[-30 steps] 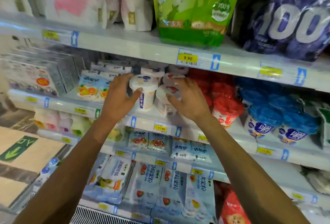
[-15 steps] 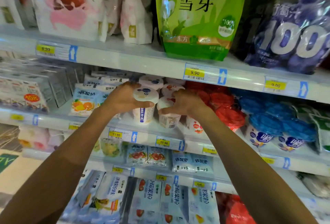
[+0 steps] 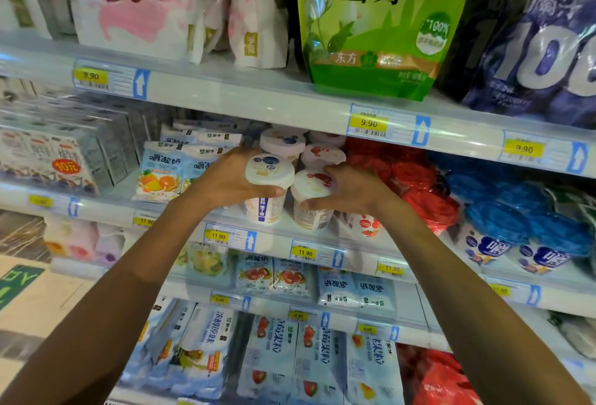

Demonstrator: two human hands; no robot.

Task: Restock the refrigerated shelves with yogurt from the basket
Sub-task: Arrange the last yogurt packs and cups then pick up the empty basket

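Two white yogurt cups stand side by side at the front of the second shelf [image 3: 283, 230]. My left hand [image 3: 225, 178] grips the left cup [image 3: 267, 185], whose lid has a blue mark, with the thumb curled across its front. My right hand [image 3: 351, 191] grips the right cup [image 3: 311, 198], whose lid has a red mark. More cups of the same kind [image 3: 283, 143] stand in rows behind them. The basket is out of view.
Red-wrapped [image 3: 416, 185] and blue-wrapped [image 3: 516, 211] cup packs fill the shelf to the right, orange-printed pouches [image 3: 164, 172] and grey cartons [image 3: 58, 159] to the left. Large bags [image 3: 374, 27] stand on the shelf above. Pouches and cartons line the lower shelves [image 3: 290, 278].
Both hands have stayed on the two front cups, closing lower around their sides. The view has tilted up a little, so the shelves sit lower in frame.
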